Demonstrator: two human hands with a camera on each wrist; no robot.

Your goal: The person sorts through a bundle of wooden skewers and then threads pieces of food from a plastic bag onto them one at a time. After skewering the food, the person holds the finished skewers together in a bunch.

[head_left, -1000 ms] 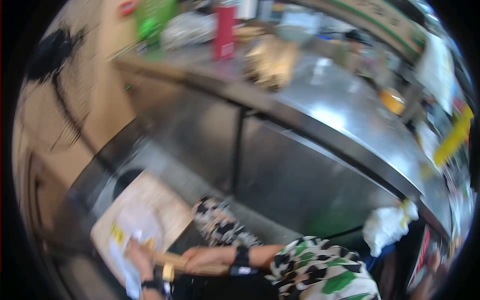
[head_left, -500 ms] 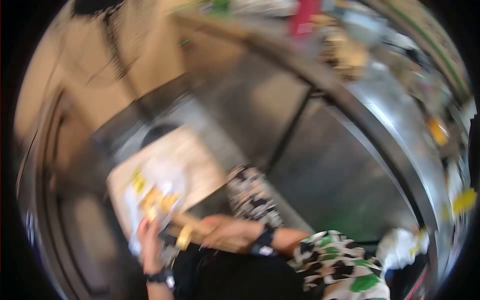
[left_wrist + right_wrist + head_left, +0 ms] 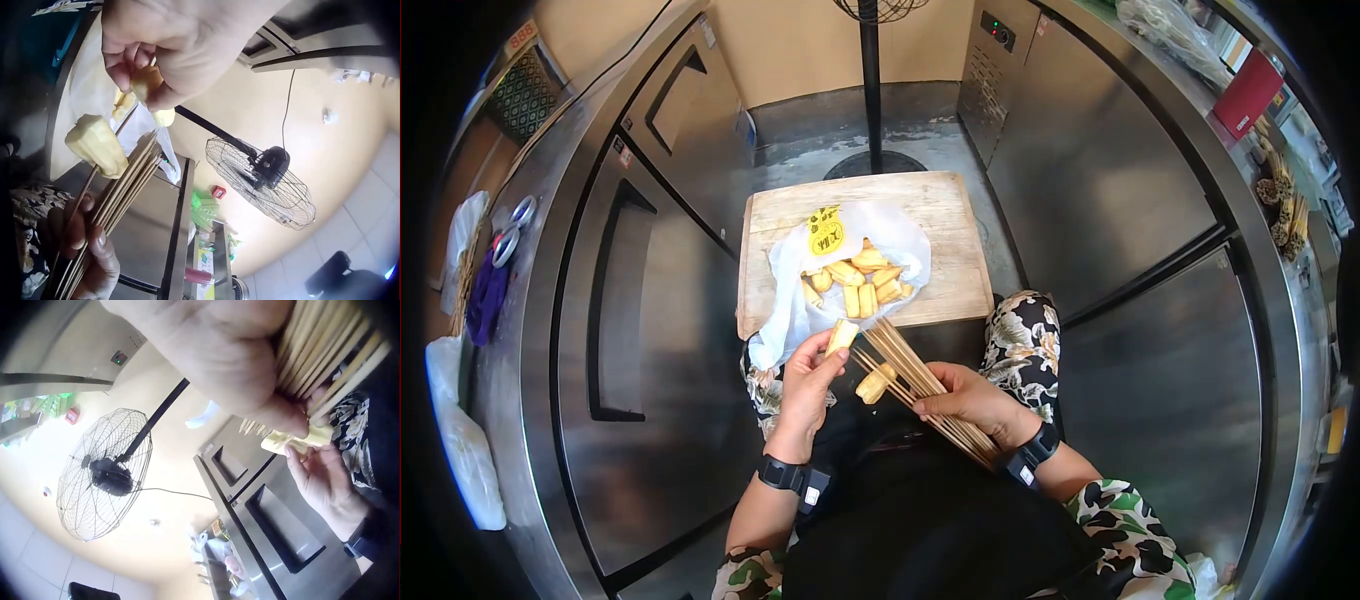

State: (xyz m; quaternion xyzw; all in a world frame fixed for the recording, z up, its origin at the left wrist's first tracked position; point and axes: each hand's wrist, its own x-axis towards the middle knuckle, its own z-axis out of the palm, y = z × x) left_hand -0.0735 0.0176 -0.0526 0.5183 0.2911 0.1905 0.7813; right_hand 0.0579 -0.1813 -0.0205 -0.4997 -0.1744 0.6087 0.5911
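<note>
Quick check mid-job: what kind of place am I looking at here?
Probably a commercial kitchen or food-stall prep area: stainless steel refrigerator doors, a wooden board holding cut food, and a bundle of bamboo skewers.

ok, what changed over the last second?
The left hand left the bag on the board and came back to the skewers, now pinching a piece near their tips. The head view swung downward. Unchanged: the right hand grips the skewers, the threaded piece is on one, and board and bag stay put.
</note>
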